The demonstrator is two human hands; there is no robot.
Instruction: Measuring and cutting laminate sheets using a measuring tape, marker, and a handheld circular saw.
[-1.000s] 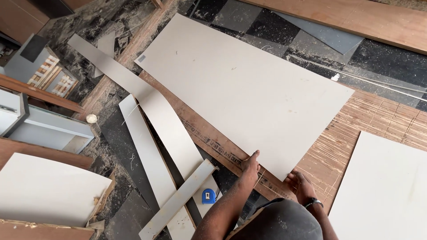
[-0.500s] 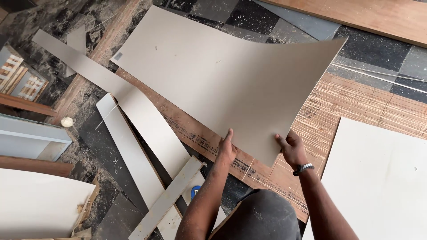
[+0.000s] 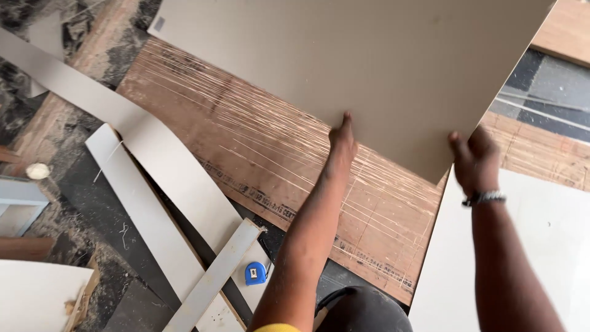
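Observation:
A large thin beige laminate sheet [image 3: 369, 61] is lifted off the floor and fills the top of the head view. My left hand [image 3: 342, 142] grips its near edge from below. My right hand [image 3: 474, 161], with a metal bracelet on the wrist, holds the sheet's near right corner. Beneath the raised sheet lies a scratched brown plywood board [image 3: 258, 154] on the floor.
Long pale laminate strips [image 3: 153, 203] lie to the left, with a blue tape measure [image 3: 255, 273] among them. A white sheet [image 3: 541, 246] lies at the right. Pale panels sit at the far left [image 3: 18, 209], and dark tiled floor [image 3: 541, 92] shows at the upper right.
Both hands have raised the beige sheet up off the plywood board, uncovering the board. The view has moved in closer.

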